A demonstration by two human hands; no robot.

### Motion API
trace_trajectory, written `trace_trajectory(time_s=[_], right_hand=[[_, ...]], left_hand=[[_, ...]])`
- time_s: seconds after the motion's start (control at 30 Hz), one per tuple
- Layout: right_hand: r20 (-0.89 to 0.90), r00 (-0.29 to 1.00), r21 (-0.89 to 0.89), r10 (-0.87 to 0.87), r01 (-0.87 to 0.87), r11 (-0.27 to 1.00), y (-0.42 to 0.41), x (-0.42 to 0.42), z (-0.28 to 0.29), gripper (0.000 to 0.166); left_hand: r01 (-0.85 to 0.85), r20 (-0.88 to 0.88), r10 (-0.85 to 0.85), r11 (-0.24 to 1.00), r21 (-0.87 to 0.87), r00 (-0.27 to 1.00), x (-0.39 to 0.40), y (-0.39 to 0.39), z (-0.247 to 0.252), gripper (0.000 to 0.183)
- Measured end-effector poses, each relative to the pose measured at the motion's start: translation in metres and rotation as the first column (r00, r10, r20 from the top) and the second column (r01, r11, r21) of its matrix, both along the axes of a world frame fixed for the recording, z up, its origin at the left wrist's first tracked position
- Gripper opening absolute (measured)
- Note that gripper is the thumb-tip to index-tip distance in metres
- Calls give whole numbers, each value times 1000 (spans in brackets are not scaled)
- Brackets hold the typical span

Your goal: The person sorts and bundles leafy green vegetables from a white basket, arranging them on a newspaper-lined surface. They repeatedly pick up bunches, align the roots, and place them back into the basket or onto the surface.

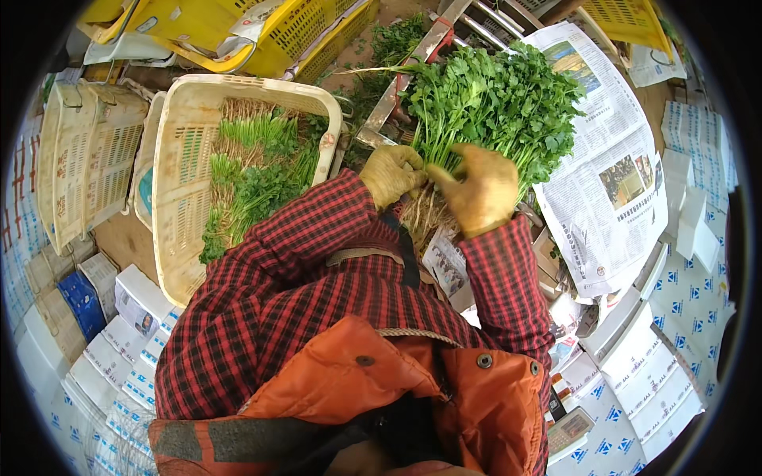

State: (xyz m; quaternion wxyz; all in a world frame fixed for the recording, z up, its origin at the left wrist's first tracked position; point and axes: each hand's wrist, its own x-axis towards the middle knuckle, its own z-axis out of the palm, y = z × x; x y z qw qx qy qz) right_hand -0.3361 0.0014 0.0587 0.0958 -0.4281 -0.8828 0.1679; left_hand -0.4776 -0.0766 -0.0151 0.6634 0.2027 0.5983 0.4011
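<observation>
A large pile of leafy green herbs (488, 113), apparently coriander or Chinese celery, lies before me with leaves pointing away and pale roots (425, 217) towards me. My left hand (393, 174), in a yellowish glove, is at the left of the stem bases with its fingers curled together; whether a stem is between them is hard to see. My right hand (481, 187), gloved alike and slightly blurred, is over the lower stems with thumb and fingers apart. To the left, a cream plastic basket (181, 149) contains bundled greens (262, 172) with roots, laid in rows.
Newspaper sheets (613, 178) spread right of the pile. A metal frame (396, 98) stands beyond my left hand. Yellow crates (303, 35) are at the back left, more cream baskets (89, 160) at far left. White printed boxes (649, 363) line both sides; a calculator (568, 431) lies lower right.
</observation>
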Motion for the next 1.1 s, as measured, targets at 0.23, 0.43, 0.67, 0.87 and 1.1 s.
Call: trace_trajectory(time_s=[0.23,0.43,0.67,0.87,1.1], right_hand=[[169,984,80,61,-75,994,-2,-2,-8,33],[140,990,-44,24,-18,999,0,1,-5,30],[105,994,-55,33,-27,998,1,2,-8,27],[101,994,-8,30,-29,1000,1,3,-10,26],[45,999,-22,17,-16,1000,1,2,-9,27]], left_hand=[[288,-610,-197,956,53,767,2,-2,10,17],[223,-19,-224,975,-19,974,-44,3,19,19],[23,129,-29,999,49,991,-68,-17,41,19],[-169,328,60,933,317,943,-149,-41,57,39],[-184,-468,367,902,391,804,-197,30,92,33]])
